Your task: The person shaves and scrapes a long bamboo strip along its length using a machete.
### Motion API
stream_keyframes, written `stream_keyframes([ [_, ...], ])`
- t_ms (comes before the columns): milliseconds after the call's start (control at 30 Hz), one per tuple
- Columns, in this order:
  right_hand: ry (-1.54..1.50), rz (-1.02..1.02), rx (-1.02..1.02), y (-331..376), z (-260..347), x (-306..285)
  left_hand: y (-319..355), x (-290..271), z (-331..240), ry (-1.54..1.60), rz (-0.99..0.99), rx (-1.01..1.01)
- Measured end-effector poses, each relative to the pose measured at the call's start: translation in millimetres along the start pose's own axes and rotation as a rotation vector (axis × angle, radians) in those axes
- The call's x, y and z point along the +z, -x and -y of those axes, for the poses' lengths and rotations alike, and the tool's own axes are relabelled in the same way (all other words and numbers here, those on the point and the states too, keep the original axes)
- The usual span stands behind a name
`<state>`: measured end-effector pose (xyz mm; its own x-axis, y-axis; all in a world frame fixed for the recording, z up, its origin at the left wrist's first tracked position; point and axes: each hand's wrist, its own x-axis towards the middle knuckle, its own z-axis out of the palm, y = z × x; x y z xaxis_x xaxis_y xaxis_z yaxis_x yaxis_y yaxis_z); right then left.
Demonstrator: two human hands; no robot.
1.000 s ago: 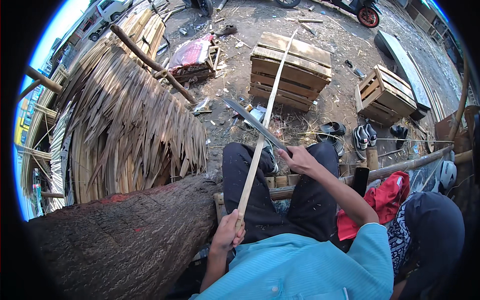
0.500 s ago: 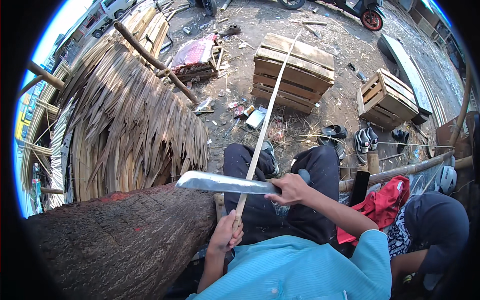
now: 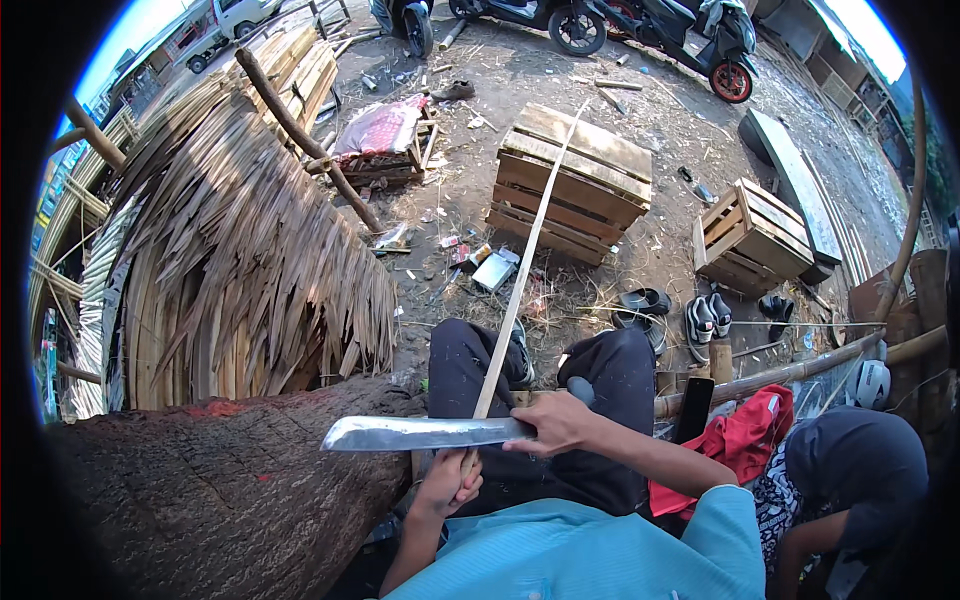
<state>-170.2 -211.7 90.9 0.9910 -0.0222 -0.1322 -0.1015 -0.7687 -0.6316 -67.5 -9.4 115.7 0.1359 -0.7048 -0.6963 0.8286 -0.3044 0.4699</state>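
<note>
My left hand (image 3: pixel 450 484) is closed around the near end of a long pale strip of wood or bamboo (image 3: pixel 517 290). The strip slopes away from me between my knees, its far end over a wooden crate. In my right hand (image 3: pixel 556 423) is a machete (image 3: pixel 420 433), gripped close to where the blade begins; its handle is hidden in the fist. The broad blade points left and crosses over the strip just above my left hand. Whether its edge bites into the strip I cannot tell.
A thick dark log (image 3: pixel 230 490) lies at my left, beside bundled dry leaves (image 3: pixel 250 230). Wooden crates (image 3: pixel 575 185) stand ahead. On the right are shoes (image 3: pixel 705 320), a phone (image 3: pixel 694 405), a red cloth (image 3: pixel 730 445) and a bent-over person (image 3: pixel 855 465). Motorbikes (image 3: pixel 690 40) stand far off.
The machete blade has slid down the strip toward me, closer to my left hand. My left hand keeps its hold. The whole view has tilted up slightly.
</note>
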Motion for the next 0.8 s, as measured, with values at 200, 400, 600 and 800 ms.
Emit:
stream_keyframes([
  [200,0.033,-0.164,0.161,-30,-65,-18,22,-8,-2,0.032,0.053,-0.028],
  [400,-0.170,-0.349,0.572,-53,-111,-56,12,2,6,0.049,0.071,-0.017],
  [600,-0.191,-0.141,0.268,-32,-63,-24,11,-7,3,0.078,0.058,-0.022],
  [800,0.162,-0.161,-0.090,-42,-100,-32,24,-3,2,0.029,0.033,-0.021],
])
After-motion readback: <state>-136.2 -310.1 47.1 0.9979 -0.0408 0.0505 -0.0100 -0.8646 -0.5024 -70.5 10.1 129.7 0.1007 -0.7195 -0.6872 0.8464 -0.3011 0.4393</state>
